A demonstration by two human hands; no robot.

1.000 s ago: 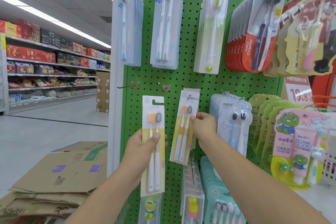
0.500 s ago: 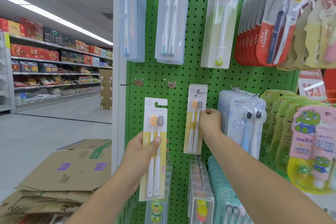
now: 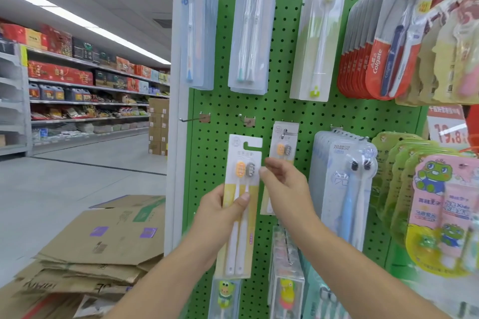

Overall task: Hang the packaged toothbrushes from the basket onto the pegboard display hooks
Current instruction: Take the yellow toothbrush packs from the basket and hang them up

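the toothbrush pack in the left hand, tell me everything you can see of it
The toothbrush pack is a tall flat card, white above and yellow below, holding two white-handled brushes side by side, one head orange, one grey. A hook-shaped hang slot is cut at its top. It stands nearly upright, unhung, before the green pegboard. The left hand grips its middle; the right hand pinches its right edge.

Single head-worn wide-angle view, looking forward, slightly down, close on green perforated metal pegboard (image 3: 285,106) filling centre and right. Left third looks down shop aisle to far stocked shelves (image 3: 85,90). Forearms enter from bottom edge.
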